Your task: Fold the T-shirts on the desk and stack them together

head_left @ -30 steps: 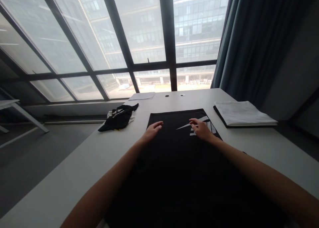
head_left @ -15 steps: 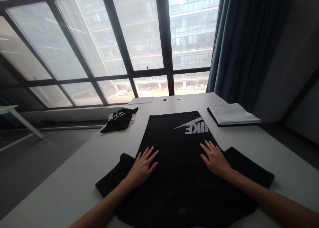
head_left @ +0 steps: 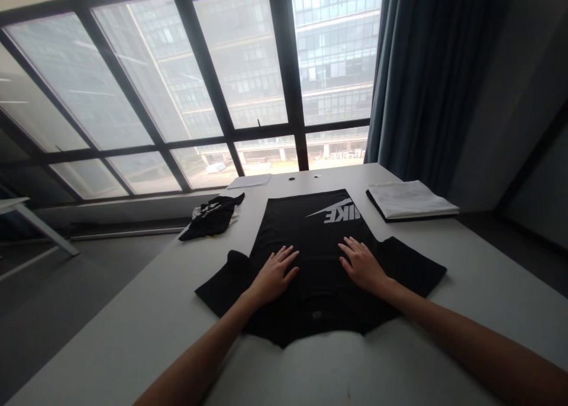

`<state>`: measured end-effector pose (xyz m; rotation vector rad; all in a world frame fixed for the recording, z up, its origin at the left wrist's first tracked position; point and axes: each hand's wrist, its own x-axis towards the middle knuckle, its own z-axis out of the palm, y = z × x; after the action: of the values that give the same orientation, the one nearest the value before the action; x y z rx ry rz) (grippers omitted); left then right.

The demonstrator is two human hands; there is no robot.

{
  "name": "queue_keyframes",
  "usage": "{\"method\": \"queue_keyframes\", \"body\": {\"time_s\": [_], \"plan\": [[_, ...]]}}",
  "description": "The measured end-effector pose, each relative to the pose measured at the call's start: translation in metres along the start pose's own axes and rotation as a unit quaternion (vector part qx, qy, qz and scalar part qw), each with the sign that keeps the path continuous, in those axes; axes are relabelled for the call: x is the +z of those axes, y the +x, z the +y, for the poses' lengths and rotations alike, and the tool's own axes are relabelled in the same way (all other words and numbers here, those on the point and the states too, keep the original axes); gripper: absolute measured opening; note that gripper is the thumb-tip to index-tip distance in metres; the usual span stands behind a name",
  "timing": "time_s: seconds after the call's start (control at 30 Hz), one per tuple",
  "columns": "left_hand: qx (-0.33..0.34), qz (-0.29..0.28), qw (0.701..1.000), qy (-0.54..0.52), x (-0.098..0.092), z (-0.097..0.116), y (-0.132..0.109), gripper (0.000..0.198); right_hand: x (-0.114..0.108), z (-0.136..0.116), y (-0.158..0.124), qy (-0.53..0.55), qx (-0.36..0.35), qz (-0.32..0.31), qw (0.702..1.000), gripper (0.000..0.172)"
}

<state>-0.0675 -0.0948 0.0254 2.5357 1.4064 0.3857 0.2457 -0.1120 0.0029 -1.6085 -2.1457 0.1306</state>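
Note:
A black T-shirt (head_left: 315, 246) lies spread on the white table, its neckline toward me and its sleeves out to both sides. White lettering and a swoosh show upside down near its far hem. My left hand (head_left: 273, 276) rests flat on the left part of the shirt, fingers spread. On the right part lies my right hand (head_left: 361, 264), palm down with its fingers apart. Neither hand grips the cloth. Small wrinkles run across the fabric between and beyond the hands.
Folded white cloth (head_left: 410, 199) lies over something black at the table's right edge. A crumpled black-and-white garment (head_left: 215, 213) sits at the left edge. White paper (head_left: 249, 181) is at the far end of the table (head_left: 146, 329). Windows and a blue curtain (head_left: 412, 86) stand beyond.
The shirt has slid away from me over the table, with both hands flat on it. Its neckline edge and the table in front of it now show. The hands are somewhat closer together.

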Motion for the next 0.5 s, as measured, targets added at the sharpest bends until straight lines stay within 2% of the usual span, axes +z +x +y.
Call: {"method": "queue_keyframes", "body": {"time_s": [0.1,0.2,0.37,0.5], "plan": [[0.059,-0.033,0.998,-0.004,0.013,0.029,-0.02,0.055,0.004,-0.015,-0.027,0.034,-0.043,-0.03,0.998,0.053],[0.071,-0.045,0.996,0.011,0.021,0.038,-0.034,0.055,0.006,-0.019,-0.043,0.037,-0.069,-0.057,0.995,0.055],[0.082,-0.03,0.996,0.021,0.016,0.042,-0.039,0.056,-0.002,-0.022,-0.049,0.047,-0.103,-0.043,0.993,0.052],[0.17,-0.058,0.984,0.007,0.008,0.055,-0.042,0.058,-0.005,-0.028,-0.054,0.07,-0.155,-0.056,0.984,0.052]]}}
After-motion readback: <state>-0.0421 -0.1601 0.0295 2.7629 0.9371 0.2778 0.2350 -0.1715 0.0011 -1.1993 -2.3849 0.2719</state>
